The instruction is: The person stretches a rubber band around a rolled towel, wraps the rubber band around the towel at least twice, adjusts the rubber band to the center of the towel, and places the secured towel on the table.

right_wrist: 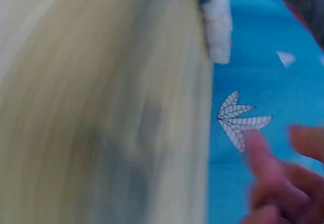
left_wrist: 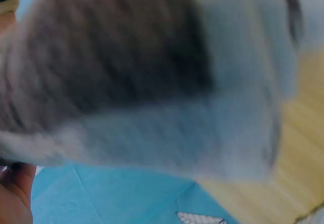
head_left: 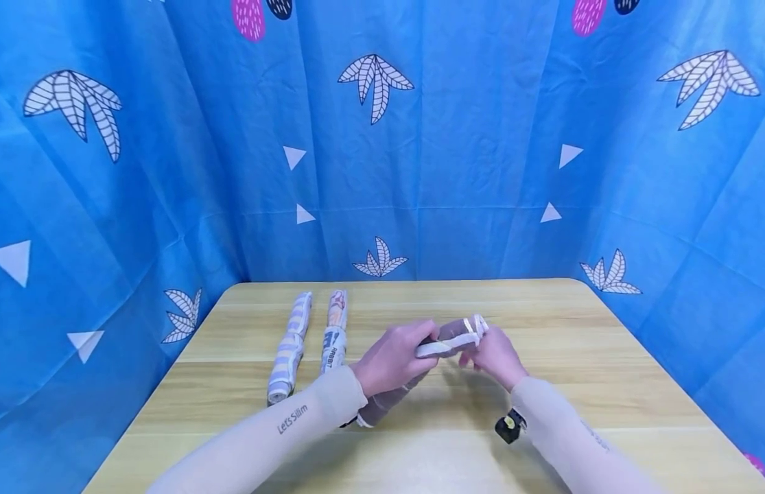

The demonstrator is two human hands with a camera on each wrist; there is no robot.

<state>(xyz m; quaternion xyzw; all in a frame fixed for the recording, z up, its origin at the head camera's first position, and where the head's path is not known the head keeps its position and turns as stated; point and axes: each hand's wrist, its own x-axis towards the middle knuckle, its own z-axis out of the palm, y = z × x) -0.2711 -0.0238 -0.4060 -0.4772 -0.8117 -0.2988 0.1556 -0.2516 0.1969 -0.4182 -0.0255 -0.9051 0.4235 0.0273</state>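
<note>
In the head view, my left hand (head_left: 397, 357) grips a rolled brown-grey towel (head_left: 456, 331) with white edging, held above the table (head_left: 543, 322). The roll bends over: one part slopes down beneath the left wrist and the other reaches across to my right hand (head_left: 496, 357). The right hand's upper side holds this far end beside the white folds, with lower fingers hanging below. Large and blurred, the towel (left_wrist: 116, 52) fills much of the left wrist view. In the right wrist view, loosely bent fingers (right_wrist: 271, 176) show, with the thumb's hold hidden.
Left of the hands lie two other rolled cloths: one with lilac and white stripes (head_left: 289, 350), another printed with lettering (head_left: 335, 343). A blue patterned curtain (head_left: 419, 158) surrounds the table's back and sides. A small black camera (head_left: 508, 427) hangs at the right wrist.
</note>
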